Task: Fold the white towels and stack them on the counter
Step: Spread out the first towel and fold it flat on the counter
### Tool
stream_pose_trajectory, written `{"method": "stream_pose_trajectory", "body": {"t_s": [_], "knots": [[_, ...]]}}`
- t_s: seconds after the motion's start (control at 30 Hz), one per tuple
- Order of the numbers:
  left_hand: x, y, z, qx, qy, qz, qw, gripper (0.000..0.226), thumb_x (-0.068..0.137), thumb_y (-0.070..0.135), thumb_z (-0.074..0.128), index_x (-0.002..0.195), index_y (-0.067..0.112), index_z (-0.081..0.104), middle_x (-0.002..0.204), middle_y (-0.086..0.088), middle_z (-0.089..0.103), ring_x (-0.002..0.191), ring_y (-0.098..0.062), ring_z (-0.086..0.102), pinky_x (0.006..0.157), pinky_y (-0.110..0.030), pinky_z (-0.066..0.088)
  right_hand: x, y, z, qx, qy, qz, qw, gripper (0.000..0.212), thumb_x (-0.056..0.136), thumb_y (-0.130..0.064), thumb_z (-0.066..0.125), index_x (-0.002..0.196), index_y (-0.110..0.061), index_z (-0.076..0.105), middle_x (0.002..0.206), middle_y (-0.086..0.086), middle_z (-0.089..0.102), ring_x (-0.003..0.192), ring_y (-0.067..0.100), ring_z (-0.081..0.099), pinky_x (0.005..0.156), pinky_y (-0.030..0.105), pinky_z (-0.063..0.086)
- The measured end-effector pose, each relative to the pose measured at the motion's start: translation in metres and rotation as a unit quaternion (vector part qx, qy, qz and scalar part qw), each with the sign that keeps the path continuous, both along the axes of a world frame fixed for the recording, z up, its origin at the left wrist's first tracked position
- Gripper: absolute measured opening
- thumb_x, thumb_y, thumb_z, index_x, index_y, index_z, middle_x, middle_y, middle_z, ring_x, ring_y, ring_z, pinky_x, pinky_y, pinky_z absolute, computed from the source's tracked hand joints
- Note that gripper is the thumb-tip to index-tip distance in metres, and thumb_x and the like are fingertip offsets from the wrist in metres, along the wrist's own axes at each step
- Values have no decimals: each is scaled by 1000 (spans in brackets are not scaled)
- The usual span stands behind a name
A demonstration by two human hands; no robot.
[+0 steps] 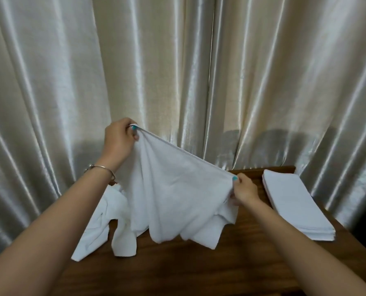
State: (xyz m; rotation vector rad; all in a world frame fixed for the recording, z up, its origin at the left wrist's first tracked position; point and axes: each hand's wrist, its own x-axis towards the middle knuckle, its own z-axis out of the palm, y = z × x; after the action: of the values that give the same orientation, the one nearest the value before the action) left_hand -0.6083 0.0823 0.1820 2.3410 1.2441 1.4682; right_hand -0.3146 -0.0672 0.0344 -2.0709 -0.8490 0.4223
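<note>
Pinching towel (173, 189): left hand (118, 142), right hand (244, 192) | folded stack (295, 201) on counter (220, 263)

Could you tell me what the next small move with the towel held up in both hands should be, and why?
Probably raise the right hand level with the left hand, pulling the towel taut. Each hand pinches a corner, but the top edge slopes down to the right and the lower part hangs bunched over the counter, so it isn't yet flat enough to fold.
</note>
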Motion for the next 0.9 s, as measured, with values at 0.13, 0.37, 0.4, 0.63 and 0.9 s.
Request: {"method": "stream_pose_trajectory", "body": {"t_s": [0.13,0.37,0.4,0.63,0.9], "knots": [[-23,3,-14,-52,14,54,997,21,91,9,47,85,7,67,62,-5,63,75,-27,61,68,-26,35,9,-3,27,85,-72,-1,994,15,96,-13,45,83,-9,53,79,5,59,75,28,53,59,34,39],[-36,-9,-51,-173,-5,80,982,21,92,21,54,78,8,61,51,0,59,53,-8,58,51,-22,34,18,-2,49,194,-49,-127,972,40,84,9,40,113,-7,63,118,15,61,111,31,56,96,35,43],[-39,-8,-57,-181,3,79,980,21,90,22,57,76,6,60,51,0,60,55,-12,60,52,-23,36,17,-3,53,212,-32,-153,965,39,86,8,39,118,-6,58,121,15,59,115,31,53,101,37,41],[-69,9,-62,-229,47,47,971,30,83,27,71,57,12,66,53,0,65,52,-11,54,52,-21,38,38,-17,69,189,-164,-181,951,42,93,-4,44,108,-30,73,119,7,61,121,33,37,105,43,24],[-55,75,-60,-252,163,55,952,44,89,21,64,48,11,54,30,10,50,34,4,51,43,-8,37,92,29,68,33,-271,-146,951,25,89,-8,53,107,-19,68,106,16,68,99,39,60,71,35,41]]}}
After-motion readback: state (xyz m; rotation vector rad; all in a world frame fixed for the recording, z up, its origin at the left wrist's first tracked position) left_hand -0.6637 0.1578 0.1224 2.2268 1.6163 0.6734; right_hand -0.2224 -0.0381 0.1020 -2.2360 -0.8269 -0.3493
